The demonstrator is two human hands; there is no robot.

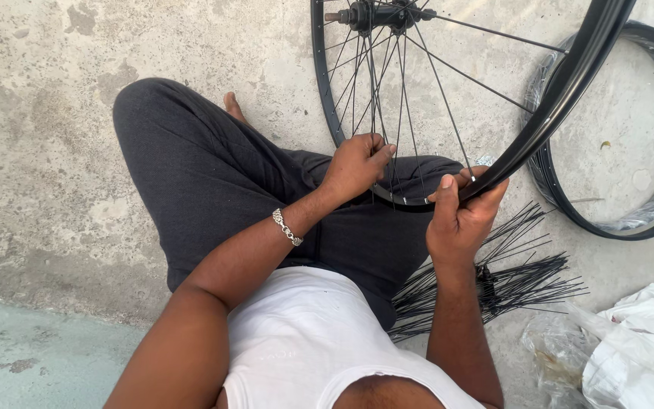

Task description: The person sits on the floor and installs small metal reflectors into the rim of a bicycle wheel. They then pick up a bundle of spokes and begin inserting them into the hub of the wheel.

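A person sits on the concrete floor [54,151] with a black bike wheel [418,113] standing up in front of their legs. The left hand [357,165] is curled around a few thin spokes [376,98] near the bottom of the wheel. The right hand [459,220] is closed on the black rim [554,106], thumb up against it.

Down in the right corner lie crumpled white plastic bags [645,341] and one clear bag [562,348]; I cannot tell what is inside them. A bunch of loose black spokes [524,280] lies on the floor just beside the right arm. A second black rim [630,220], wrapped in clear plastic, lies flat behind.
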